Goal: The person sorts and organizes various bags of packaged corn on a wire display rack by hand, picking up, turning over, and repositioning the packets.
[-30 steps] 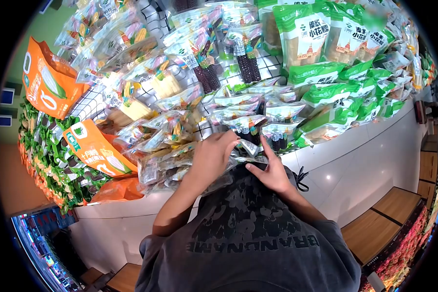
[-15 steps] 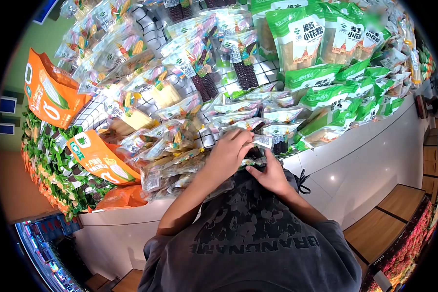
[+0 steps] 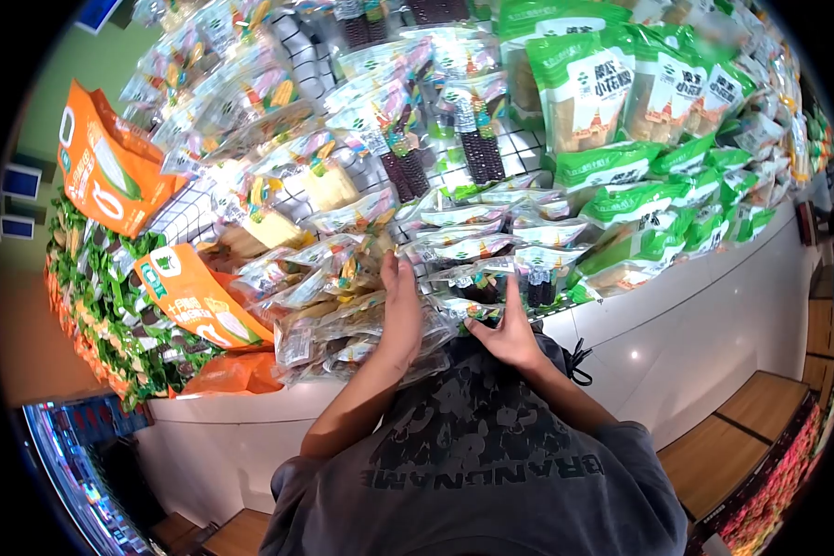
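My left hand (image 3: 403, 315) is upright with its fingers stretched out, beside the near rows of clear packets. My right hand (image 3: 510, 334) has its thumb and fingers spread apart at the front edge of the display. Between the two hands is a clear packet of dark corn (image 3: 477, 285), lying in a row of similar packets. Whether either hand touches it I cannot tell. Right of my right fingers stands another dark corn packet (image 3: 539, 287). Packets with pale contents (image 3: 338, 343) lie left of my left wrist.
Green-topped pouches (image 3: 586, 102) fill the right side of the display. Orange bags (image 3: 111, 167) stand at the left. Dark purple corn packets (image 3: 484, 139) and yellow corn packets (image 3: 332, 185) lie farther back on checked cloth. A pale curved counter front (image 3: 639, 315) borders the display.
My hands were together, with a small packet or its printed corner at the fingers. Now they are apart; the left has moved left and its fingers have straightened. The view has shifted slightly.
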A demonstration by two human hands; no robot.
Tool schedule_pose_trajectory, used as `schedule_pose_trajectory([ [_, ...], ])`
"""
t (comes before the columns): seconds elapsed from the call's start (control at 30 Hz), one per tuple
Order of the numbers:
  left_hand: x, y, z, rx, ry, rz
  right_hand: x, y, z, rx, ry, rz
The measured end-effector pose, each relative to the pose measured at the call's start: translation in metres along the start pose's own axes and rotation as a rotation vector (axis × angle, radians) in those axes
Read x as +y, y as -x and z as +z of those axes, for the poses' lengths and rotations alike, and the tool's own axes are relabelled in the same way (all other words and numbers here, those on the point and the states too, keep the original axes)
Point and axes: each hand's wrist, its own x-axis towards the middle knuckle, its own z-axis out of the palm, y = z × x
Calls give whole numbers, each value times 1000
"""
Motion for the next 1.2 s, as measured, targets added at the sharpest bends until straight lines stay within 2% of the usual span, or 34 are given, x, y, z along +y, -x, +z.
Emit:
schedule_pose_trajectory([
  [0.1,-29,-28,-14,-108,76,-89,3,-9,2,-18,-109,-93],
  [0.2,-35,-36,-12,-192,114,-147,7,-13,3,-9,-175,-63],
  [0.27,-23,-29,-1,-277,57,31,16,-13,4,-14,-105,-70],
  [0.4,-25,-32,-2,-251,-24,-17,17,-11,6,10,-144,-73],
  [0.57,-12,-27,0,-251,136,-44,5,-13,5,24,-283,-25],
  [0.67,-36,-43,-19,-230,163,4,5,-13,6,40,-314,-3],
  [0.7,-36,-38,-15,-166,159,-10,9,-12,9,38,-285,1],
  [0.73,-36,-33,-11,-181,158,-7,13,-12,9,29,-175,-37],
  [0.8,-39,-26,0,-172,266,-134,13,-13,9,24,44,-114],
  [0.87,-53,-34,-4,-165,283,-128,7,-8,9,30,159,-121],
  [0.93,-47,-31,-4,-215,299,-115,13,-11,14,42,49,-187],
  [1.03,-36,-26,-4,-212,264,-187,0,-13,7,22,50,-189],
  [1.2,-41,-41,4,-278,208,-169,3,-16,8,59,72,-207],
])
